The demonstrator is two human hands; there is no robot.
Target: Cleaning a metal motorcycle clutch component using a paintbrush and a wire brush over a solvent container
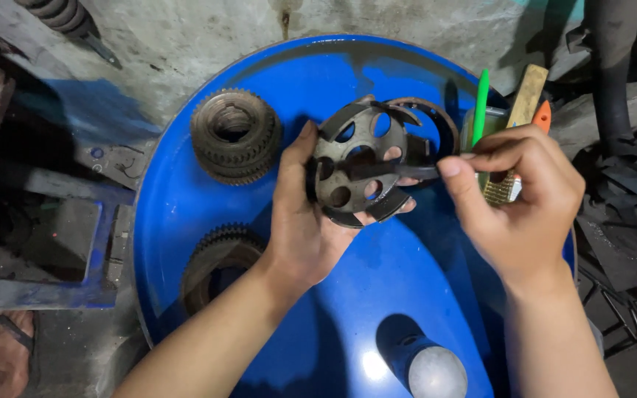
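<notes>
Perforated metal hub [355, 173] held above blue drum-top surface [377, 295], cupped in left hand [304, 221], fingers wrapped on rim. Right hand [517, 199] at 3 o'clock, fingers pinched on dark flat strip [407, 171] laid across hub. Thin ring [436, 121] behind. Toothed gear stack [234, 136] at 10 o'clock, second gear [219, 258] at 8, untouched. Looks mid-job.

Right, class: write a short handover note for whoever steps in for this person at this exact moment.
Left hand: holds a round metal hub with holes, above the blue drum top.
Right hand: pinches a thin dark ring against the hub's right side.
On the drum: a stack of toothed plates at upper left, a toothed basket at lower left, a drum cap near the front.
Beside the drum, right: a wire brush and a green tool.
Done: hub and ring are off the drum. Left: the other toothed parts lie untouched.
</notes>
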